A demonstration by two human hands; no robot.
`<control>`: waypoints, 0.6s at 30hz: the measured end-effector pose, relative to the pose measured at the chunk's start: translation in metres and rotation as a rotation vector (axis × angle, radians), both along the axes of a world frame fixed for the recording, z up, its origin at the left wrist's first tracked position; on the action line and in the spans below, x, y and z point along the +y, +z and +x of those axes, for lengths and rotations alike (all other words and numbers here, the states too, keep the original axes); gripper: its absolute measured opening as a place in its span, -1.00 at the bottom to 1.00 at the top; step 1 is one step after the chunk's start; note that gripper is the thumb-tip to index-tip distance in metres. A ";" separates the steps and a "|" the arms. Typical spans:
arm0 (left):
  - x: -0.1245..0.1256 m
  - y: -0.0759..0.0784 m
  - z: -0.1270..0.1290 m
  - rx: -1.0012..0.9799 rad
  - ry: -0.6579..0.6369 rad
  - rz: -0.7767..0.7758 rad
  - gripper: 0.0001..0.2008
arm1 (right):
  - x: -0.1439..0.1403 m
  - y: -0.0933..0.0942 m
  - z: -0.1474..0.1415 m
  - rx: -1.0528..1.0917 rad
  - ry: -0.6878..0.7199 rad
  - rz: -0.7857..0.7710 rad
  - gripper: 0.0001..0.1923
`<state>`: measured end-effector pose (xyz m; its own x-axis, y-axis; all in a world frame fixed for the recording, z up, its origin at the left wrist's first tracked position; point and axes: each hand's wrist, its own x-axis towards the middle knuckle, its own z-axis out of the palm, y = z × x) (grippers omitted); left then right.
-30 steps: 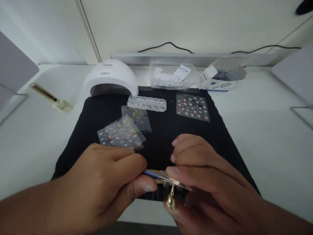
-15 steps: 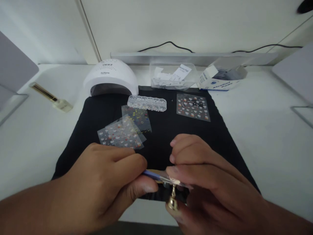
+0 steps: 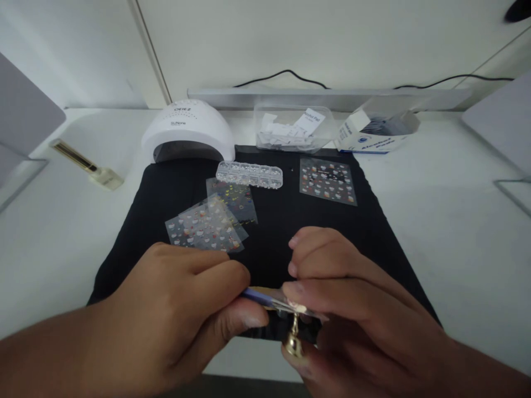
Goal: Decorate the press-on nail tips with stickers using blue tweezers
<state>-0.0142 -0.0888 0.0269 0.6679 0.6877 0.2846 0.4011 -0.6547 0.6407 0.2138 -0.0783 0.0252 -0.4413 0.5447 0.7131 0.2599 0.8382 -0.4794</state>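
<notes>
- Left hand: pinch grip on slim blue-handled tweezers, tips angled right onto the nail tip, likely for fine placement.
- Small pale nail tip on a gold metal stand: low centre, over the near edge of the black cloth mat on the bench.
- Right hand: fingers closed around the stand, steadying it.

Bare mat lies open at its centre and along its right edge. Sticker sheets crowd the left half; bead box and lamp block the far edge.
</notes>
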 end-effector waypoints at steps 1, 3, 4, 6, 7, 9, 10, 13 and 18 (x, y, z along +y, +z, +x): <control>0.000 0.000 0.000 0.001 0.000 0.000 -0.71 | 0.000 0.000 0.000 0.001 -0.001 -0.003 -0.69; 0.000 0.000 0.000 0.005 0.005 0.004 -0.70 | -0.001 0.000 -0.001 0.006 -0.004 -0.005 -0.69; 0.000 0.000 0.000 0.006 0.009 0.008 -0.70 | -0.001 0.001 -0.001 0.010 -0.005 -0.001 -0.68; 0.000 0.000 0.001 0.003 0.012 0.016 -0.70 | -0.001 0.001 0.000 -0.001 -0.003 -0.004 -0.67; 0.001 0.000 0.001 0.002 0.010 0.016 -0.69 | -0.001 0.001 0.000 -0.008 0.003 -0.004 -0.67; 0.001 -0.001 0.002 0.004 0.006 0.015 -0.69 | 0.000 0.001 0.001 -0.009 0.011 -0.005 -0.67; 0.001 -0.001 0.002 0.007 0.006 0.013 -0.69 | 0.000 0.001 0.001 -0.008 0.014 -0.003 -0.67; 0.001 -0.001 0.001 0.013 0.005 0.016 -0.69 | 0.001 0.001 0.000 -0.003 0.010 -0.014 -0.70; 0.000 0.000 0.000 0.007 0.005 0.029 -0.71 | 0.001 0.002 -0.001 0.020 0.006 -0.003 -0.70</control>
<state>-0.0139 -0.0886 0.0274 0.6665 0.6824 0.3001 0.4084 -0.6710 0.6188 0.2124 -0.0776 0.0274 -0.4306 0.5440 0.7202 0.2452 0.8384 -0.4867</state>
